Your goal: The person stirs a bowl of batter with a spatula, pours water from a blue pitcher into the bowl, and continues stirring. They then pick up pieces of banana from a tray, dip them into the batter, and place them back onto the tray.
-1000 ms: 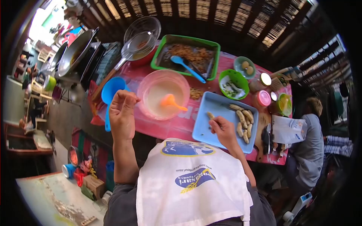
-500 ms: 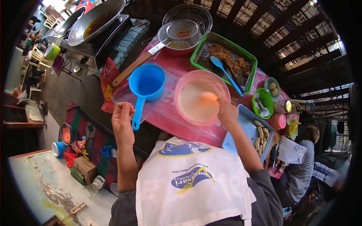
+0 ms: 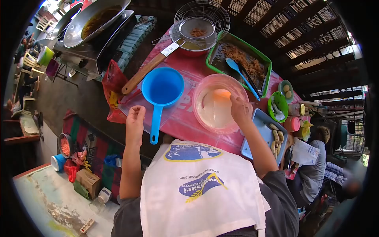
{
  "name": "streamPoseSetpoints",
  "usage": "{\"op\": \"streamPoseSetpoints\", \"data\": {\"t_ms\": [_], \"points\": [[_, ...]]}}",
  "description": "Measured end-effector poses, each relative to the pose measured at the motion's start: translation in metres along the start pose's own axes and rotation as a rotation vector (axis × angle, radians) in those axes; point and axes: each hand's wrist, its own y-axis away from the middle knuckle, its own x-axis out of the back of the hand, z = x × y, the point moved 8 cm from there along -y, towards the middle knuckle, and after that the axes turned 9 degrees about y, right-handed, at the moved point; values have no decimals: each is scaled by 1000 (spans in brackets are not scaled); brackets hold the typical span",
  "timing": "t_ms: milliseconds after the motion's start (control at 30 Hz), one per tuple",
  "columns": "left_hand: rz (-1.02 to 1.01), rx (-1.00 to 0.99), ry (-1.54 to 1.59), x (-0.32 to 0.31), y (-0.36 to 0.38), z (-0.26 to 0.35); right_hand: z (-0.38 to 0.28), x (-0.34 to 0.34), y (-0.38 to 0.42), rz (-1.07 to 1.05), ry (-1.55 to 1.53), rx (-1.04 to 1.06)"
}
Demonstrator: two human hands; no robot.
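Pale liquid batter (image 3: 213, 112) fills much of a pink bowl (image 3: 198, 114) on the red tablecloth. My right hand (image 3: 241, 110), at the bowl's right side, grips an orange utensil (image 3: 222, 94) whose end lies over the batter. Its exact shape is blurred. My left hand (image 3: 135, 118) is raised beside the table's near edge, fingers curled together, near the handle of a blue dipper (image 3: 162, 87). Whether anything is between those fingers I cannot make out. The dipper stands left of the bowl, touched by neither hand.
A green-rimmed tray (image 3: 269, 71) holds brown shreds and a blue spoon (image 3: 241, 77). Peeled bananas (image 3: 277, 140) lie in a blue tray (image 3: 256, 134). Strainers (image 3: 197, 27) sit at the back. A wok (image 3: 94, 21) is on a stove at left. Another person (image 3: 316, 166) is at right.
The orange utensil has moved toward the bowl's far side, and my right hand has shifted with it. My left hand stays raised near the dipper. The view has shifted slightly.
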Motion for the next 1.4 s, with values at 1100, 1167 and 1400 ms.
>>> {"op": "streamPoseSetpoints", "data": {"t_ms": [1100, 1167, 1400], "points": [[-398, 600, 118, -86, 6, -46, 25, -20, 9, -250, 29, -218], [-395, 582, 117, -87, 5, -44, 23, -22, 45, -488, 68, -315], [-399, 564, 115, -91, 6, -48, 11, -4, 21, -222, -174, -363]]}}
